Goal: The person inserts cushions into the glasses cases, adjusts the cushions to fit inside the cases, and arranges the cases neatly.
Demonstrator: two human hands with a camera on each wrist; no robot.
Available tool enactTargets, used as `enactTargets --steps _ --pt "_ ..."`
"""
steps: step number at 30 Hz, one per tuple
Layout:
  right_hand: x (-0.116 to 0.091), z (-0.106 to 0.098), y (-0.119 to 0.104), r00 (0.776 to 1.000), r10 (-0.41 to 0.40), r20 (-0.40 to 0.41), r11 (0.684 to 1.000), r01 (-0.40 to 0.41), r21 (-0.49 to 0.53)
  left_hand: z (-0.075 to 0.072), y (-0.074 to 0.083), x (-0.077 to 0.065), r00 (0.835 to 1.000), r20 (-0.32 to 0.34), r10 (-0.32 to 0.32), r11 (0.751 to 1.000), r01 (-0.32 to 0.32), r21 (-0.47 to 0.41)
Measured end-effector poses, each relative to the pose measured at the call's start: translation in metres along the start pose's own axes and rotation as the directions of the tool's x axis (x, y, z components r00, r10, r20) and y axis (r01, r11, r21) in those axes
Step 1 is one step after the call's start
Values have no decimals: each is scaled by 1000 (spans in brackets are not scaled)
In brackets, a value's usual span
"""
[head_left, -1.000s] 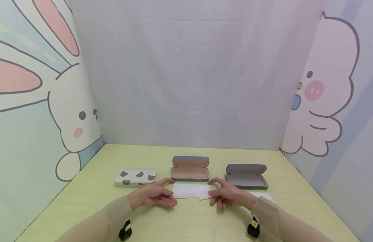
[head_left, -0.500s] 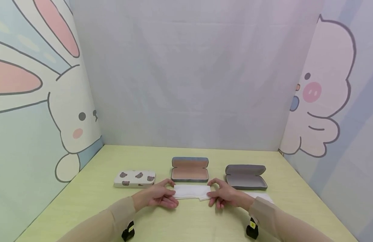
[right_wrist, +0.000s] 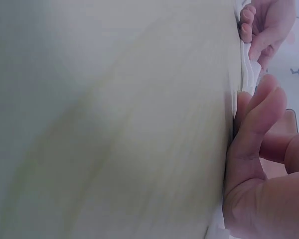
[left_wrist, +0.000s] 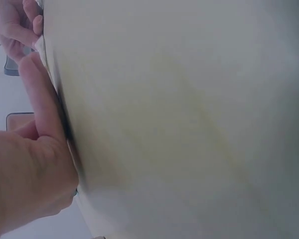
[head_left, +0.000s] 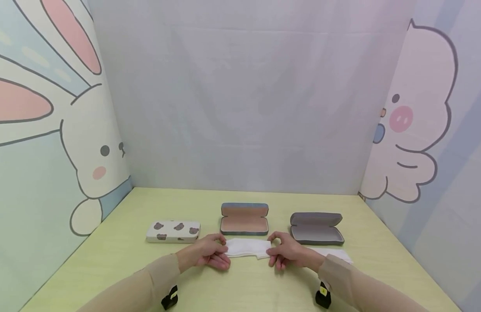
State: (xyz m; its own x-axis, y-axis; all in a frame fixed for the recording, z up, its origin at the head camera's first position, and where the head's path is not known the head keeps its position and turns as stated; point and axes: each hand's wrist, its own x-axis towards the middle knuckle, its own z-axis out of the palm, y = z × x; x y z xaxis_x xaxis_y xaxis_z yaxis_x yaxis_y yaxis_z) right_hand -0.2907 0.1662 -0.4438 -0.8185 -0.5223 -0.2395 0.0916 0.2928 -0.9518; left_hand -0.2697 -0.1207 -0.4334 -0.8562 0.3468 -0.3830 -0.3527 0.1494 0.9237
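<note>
A folded white cloth [head_left: 248, 247] lies crosswise on the table in the middle of the head view. My left hand [head_left: 207, 252] pinches its left end between thumb and index finger, and that end looks slightly lifted. At the opposite end my right hand [head_left: 288, 252] holds the edge, index finger arched above the far corner. In the right wrist view the cloth [right_wrist: 247, 69] stretches as a thin layered strip between both hands. Just behind it stands an open glasses case [head_left: 244, 224], blue outside and pinkish inside.
A closed white glasses case with bear prints [head_left: 173, 232] lies left of the hands. On the right is an open grey glasses case [head_left: 316, 234], with a second white cloth [head_left: 334, 254] before it, partly hidden by the right wrist. Printed curtains enclose the yellow table [head_left: 240, 288].
My left hand has shifted slightly to the right, and the cloth's left end has crept inward and risen a little. The right hand has hardly moved; the cases are where they were.
</note>
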Motion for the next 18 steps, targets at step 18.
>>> enactTargets --steps 18 --pt "-2 -4 -2 1000 4 26 999 -5 41 -3 -1 -4 1000 3 -23 998 23 -58"
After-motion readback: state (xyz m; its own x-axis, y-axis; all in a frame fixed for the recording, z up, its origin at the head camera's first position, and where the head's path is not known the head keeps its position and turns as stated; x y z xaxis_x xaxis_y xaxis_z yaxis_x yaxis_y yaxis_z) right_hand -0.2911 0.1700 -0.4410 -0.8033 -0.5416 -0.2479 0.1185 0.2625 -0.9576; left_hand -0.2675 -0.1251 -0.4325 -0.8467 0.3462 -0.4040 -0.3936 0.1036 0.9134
